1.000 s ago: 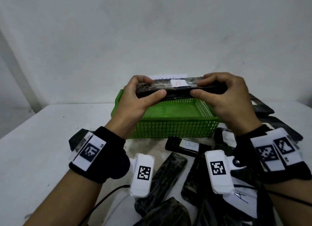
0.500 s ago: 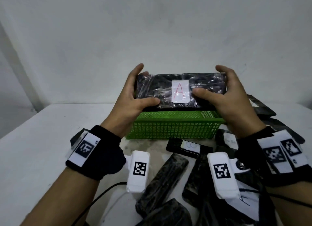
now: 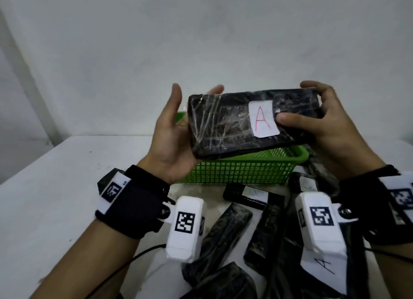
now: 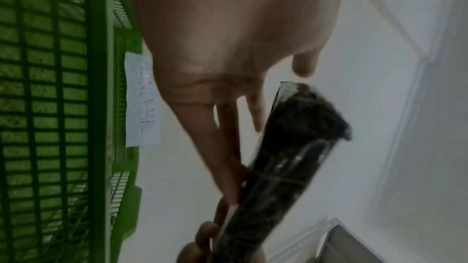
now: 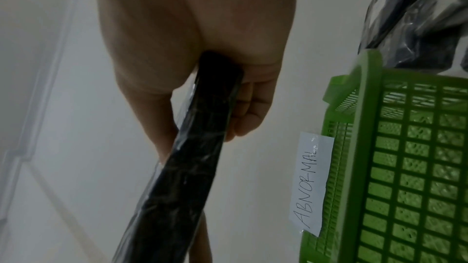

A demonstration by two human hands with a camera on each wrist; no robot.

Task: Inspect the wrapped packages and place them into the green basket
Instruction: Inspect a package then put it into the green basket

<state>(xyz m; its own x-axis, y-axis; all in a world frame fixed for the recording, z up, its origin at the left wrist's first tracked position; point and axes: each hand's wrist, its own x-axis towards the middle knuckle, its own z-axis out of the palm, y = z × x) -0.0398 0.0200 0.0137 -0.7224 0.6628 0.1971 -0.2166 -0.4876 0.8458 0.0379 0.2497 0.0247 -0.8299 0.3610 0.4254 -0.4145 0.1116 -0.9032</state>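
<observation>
Head view: a black wrapped package [image 3: 234, 124] is held up in the air above the near edge of the green basket [image 3: 241, 171], its broad face turned toward the camera and tilted, the left end lower. A white label [image 3: 263, 118] with a red letter A sits on its right half. The right hand [image 3: 321, 124] grips the package's right end, thumb across the front beside the label and fingers curled over the top edge. The left hand [image 3: 174, 137] is open, palm up and fingers straight, its palm cradling the lower left corner. The basket stands on the white table [image 3: 55, 198]. More dark wrapped packages [image 3: 223, 238] lie on the table near the basket, between the 2 wrists, some with white labels.

Left wrist view: the left hand [image 4: 228, 67] shows straight, spread fingers lying against the package [image 4: 286, 167], seen edge-on and blurred. The green basket [image 4: 63, 107] is to the left, with a white paper strip [image 4: 143, 99] at its rim.

Right wrist view: the right hand [image 5: 192, 53] closes on the package [image 5: 192, 147], which runs edge-on away from the palm, fingers curled round its side. The green basket [image 5: 405, 167] is at right, a strip reading ABNORMAL [image 5: 310, 185] taped to its rim.
</observation>
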